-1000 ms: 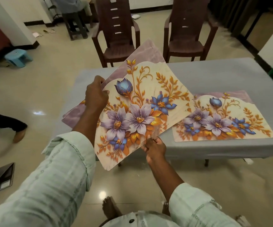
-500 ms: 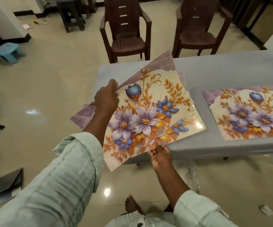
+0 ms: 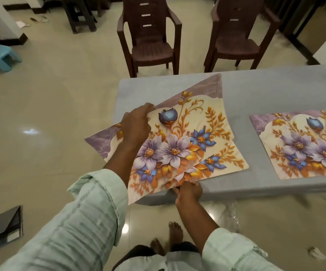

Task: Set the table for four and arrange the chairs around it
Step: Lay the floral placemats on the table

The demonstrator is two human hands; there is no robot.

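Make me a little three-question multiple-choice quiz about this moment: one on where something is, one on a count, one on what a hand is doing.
1. Where does the placemat that is already laid out lie?
A. On the floor
B. On the table, at the right of the view
C. On a chair seat

2. How many brown plastic chairs stand beyond the table?
A. Two
B. Four
C. None

3. What is the right hand doing?
A. Hanging idle
B. Pushing a chair
C. Pinching the lower edge of the held placemats

Answers:
1 B: the laid placemat rests flat on the grey table, apart from the held ones.
2 A: a left chair and a right chair are in view.
3 C: the right hand grips the fanned placemats from below, while the left hand holds their upper left edge.
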